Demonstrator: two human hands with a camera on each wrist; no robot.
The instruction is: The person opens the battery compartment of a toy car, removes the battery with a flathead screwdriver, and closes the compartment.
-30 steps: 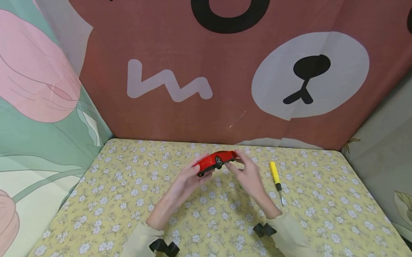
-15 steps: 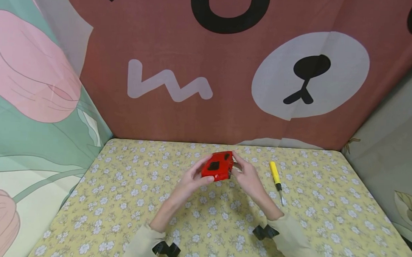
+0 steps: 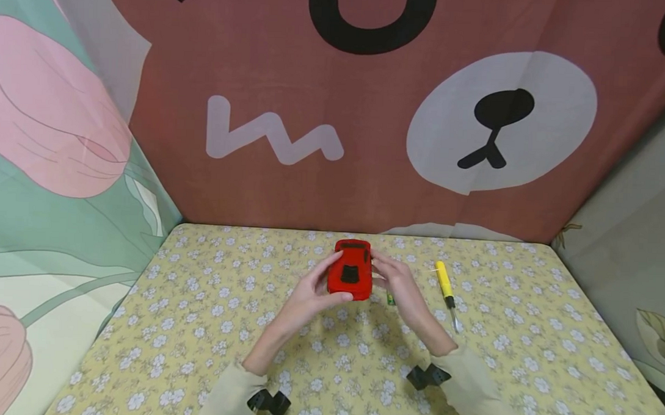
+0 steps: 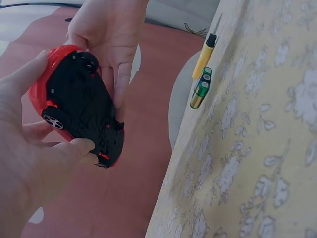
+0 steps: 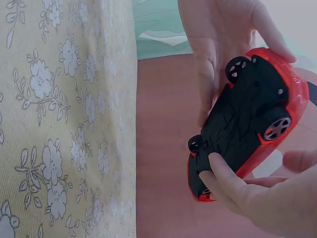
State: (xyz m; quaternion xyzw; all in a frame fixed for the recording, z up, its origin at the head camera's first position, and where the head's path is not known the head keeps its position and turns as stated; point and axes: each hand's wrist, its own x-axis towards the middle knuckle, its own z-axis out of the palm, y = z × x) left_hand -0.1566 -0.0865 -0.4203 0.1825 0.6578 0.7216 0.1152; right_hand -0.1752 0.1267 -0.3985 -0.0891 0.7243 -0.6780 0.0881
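Note:
Both hands hold a red toy car [image 3: 354, 260] above the table, its roof with black window patches facing up in the head view. The left hand [image 3: 310, 292] grips it from the left side, thumb across the near end and fingers along the side. From the right, the right hand [image 3: 402, 289] holds the other side with its fingertips. The wrist views show the car's black underside [image 4: 84, 101], with small screws and silver-spoked wheels [image 5: 277, 129]. Fingertips [image 5: 223, 168] of the right hand press against that underside.
A screwdriver [image 3: 443, 281] with a yellow handle lies on the flowered tablecloth [image 3: 195, 349], right of the hands. Green-and-gold batteries [image 4: 200, 94] lie near it, mostly hidden behind the right hand in the head view. A printed cloth wall [image 3: 289, 187] stands behind the table.
The toy car has turned in the hands, from its side facing the head camera to its roof facing up. The left thumb has shifted onto the near end.

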